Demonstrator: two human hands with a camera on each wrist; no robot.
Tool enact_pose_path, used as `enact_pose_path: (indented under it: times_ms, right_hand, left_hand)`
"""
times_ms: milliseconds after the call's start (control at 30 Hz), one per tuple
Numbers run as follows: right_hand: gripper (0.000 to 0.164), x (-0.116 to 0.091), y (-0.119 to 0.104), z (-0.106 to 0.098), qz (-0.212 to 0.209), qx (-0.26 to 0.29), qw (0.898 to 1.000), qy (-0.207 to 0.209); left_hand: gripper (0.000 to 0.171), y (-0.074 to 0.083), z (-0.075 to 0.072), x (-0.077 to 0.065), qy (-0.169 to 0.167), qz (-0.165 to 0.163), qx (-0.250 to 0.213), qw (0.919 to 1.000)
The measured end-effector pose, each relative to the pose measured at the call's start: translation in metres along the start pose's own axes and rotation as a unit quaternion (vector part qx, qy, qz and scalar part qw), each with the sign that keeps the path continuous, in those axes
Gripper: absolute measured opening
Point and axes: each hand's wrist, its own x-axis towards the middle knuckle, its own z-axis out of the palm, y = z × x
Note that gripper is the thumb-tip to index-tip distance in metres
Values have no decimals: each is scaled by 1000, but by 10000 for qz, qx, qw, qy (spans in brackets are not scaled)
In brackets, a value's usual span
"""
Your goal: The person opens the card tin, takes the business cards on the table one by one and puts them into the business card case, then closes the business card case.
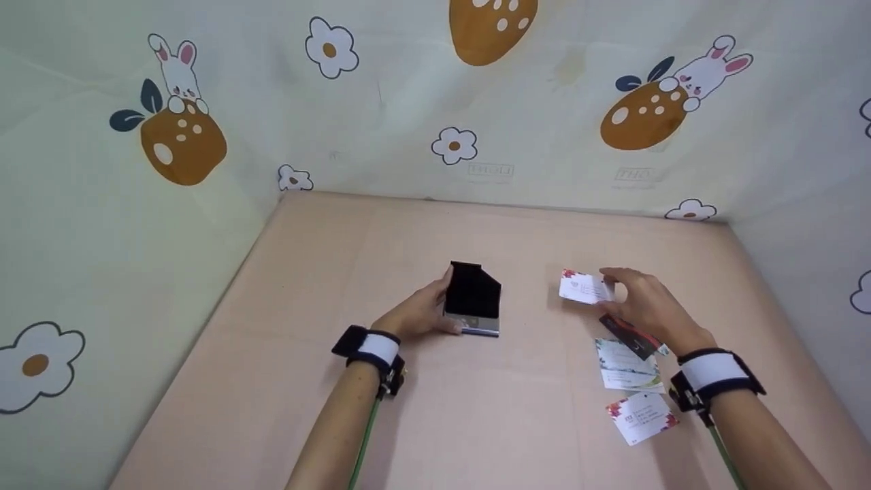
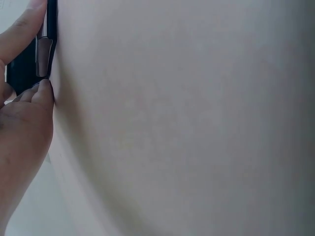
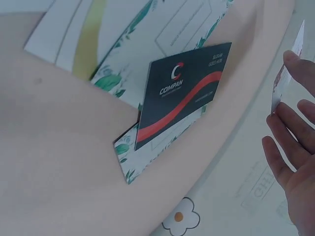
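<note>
My left hand [image 1: 423,309] holds a business card case [image 1: 471,291] by its left side, thumb at the near edge. The case's black lid stands open above a silvery lower part; in the left wrist view the case [image 2: 44,56] shows only partly, at the upper left. Over on the right, my right hand [image 1: 646,305] pinches a white business card [image 1: 582,288] with red leaf corners between thumb and fingers. That card [image 3: 285,73] appears nearly edge-on in the right wrist view. Just below this hand is a black business card [image 3: 184,93] with a red wave.
White cards with green leaves [image 1: 627,365] lie under and beside the black one. Nearer to me is a white card [image 1: 642,417] with red leaf corners. A patterned cloth wall [image 1: 381,116] borders the pinkish tabletop [image 1: 326,272] at the back and sides.
</note>
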Motion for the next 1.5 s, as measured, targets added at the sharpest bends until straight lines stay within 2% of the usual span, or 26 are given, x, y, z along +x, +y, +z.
enact_pose_path:
  times_ms: [233,333,600,1033,1200,1500]
  right_hand:
    - [65,4,-12,4,-100,-21,9999,-2]
    - [65,7,-18,5,-167,-85,9998,8]
    - [65,14,-32,14,-418,-280,9986,135]
    - [63,23,-56,27,-1051,-398,9923,522]
    - [60,28,-64,33,-1270,-517,9884,649]
    - [58,35,-81,41,-1515,-611,9846,620]
  left_hand:
    - [119,0,1,1,40,229,137,9996]
    - [120,-1,0,1,39,165,129,9998]
    - [120,-1,1,2,4,75,-267,9996]
    - [121,-3,0,1,-30,262,-201,9994]
    - [120,-4,1,2,-27,192,-92,9998]
    - [119,-3,1,3,-59,87,-284,9995]
